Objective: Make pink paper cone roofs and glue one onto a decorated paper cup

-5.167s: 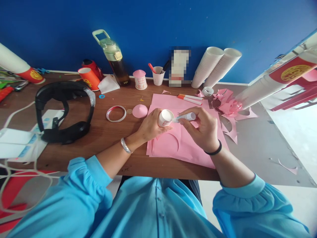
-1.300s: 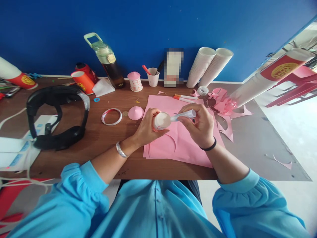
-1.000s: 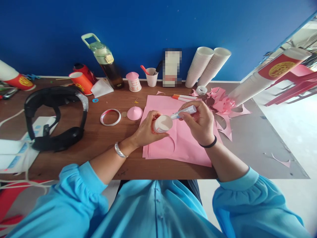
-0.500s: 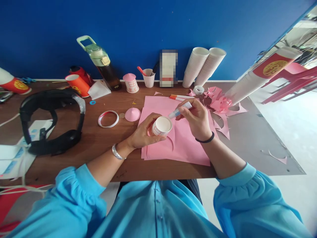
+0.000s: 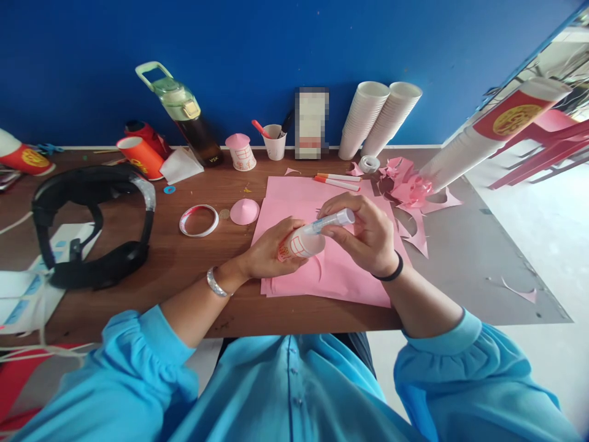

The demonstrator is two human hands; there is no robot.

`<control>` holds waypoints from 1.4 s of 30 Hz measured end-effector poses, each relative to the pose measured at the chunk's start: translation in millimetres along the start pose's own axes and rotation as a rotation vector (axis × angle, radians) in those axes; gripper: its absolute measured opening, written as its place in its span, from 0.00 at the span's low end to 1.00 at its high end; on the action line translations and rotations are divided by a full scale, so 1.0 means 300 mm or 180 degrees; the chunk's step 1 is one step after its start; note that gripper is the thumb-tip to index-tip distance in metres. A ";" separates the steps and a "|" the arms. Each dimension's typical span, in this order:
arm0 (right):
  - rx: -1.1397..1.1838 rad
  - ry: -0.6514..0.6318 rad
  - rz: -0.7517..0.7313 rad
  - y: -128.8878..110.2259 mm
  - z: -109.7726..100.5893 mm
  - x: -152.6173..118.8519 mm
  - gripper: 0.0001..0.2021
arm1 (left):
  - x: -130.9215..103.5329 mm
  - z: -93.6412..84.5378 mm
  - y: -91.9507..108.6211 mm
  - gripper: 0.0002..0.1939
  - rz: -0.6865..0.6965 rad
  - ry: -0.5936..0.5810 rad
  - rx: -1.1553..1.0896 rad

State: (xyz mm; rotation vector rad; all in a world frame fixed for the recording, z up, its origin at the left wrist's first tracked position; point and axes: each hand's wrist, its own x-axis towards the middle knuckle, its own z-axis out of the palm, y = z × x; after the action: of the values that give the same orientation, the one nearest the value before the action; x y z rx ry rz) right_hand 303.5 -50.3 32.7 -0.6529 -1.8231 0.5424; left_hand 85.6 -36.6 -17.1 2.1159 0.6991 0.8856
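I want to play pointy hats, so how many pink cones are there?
2. One cone tops the decorated cup near the blue wall; the other cone sits on the table, beyond the left hand. More could be hidden under the pink scraps.

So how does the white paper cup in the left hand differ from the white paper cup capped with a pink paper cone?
The held cup is tilted in the left hand; the capped cup stands upright on the brown wooden table. The held cup's end has no cone, while the capped cup wears a pink paper cone. Both are white with red line drawings.
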 end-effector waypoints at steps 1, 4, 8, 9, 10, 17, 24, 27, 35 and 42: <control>-0.0069 -0.0033 -0.0006 0.001 -0.001 0.001 0.06 | 0.000 0.002 -0.002 0.24 0.0030 0.0003 0.0045; -0.0285 -0.0075 0.0042 0.002 -0.001 0.003 0.05 | -0.004 0.008 -0.011 0.24 0.0058 0.0007 0.0092; -0.0446 0.0077 0.0240 -0.001 0.010 0.001 0.05 | -0.011 0.011 -0.017 0.26 0.0130 -0.0065 0.0149; -0.0425 0.0204 0.0316 0.001 0.014 0.001 0.05 | -0.012 0.010 -0.016 0.27 0.0162 -0.0125 0.0189; -0.0336 0.0375 0.0428 0.005 0.017 0.001 0.05 | -0.012 0.010 -0.013 0.28 0.0177 -0.0203 0.0229; 0.1732 0.1177 0.1803 0.087 0.003 0.021 0.16 | -0.003 0.008 -0.006 0.33 -0.0364 -0.0323 0.0331; 0.2679 0.0913 0.2318 0.124 -0.008 0.022 0.18 | -0.001 0.000 -0.039 0.38 -0.0146 0.0005 0.0771; 0.2636 0.0840 0.2255 0.130 -0.004 0.018 0.18 | -0.009 -0.018 -0.051 0.37 0.0052 0.0355 0.0560; 0.2164 0.0309 0.1984 0.072 0.055 -0.002 0.17 | 0.022 -0.022 -0.024 0.29 0.0153 0.1284 -0.0342; 0.1654 0.0366 0.1784 0.073 0.035 -0.004 0.18 | 0.066 -0.016 0.064 0.13 0.0303 0.1503 -0.0280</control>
State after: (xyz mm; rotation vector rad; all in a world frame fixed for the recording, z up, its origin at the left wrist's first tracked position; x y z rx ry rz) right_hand 297.7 -35.3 14.3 -0.8067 -1.2953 1.2707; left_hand 97.8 -32.1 7.7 1.8875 0.7789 1.4667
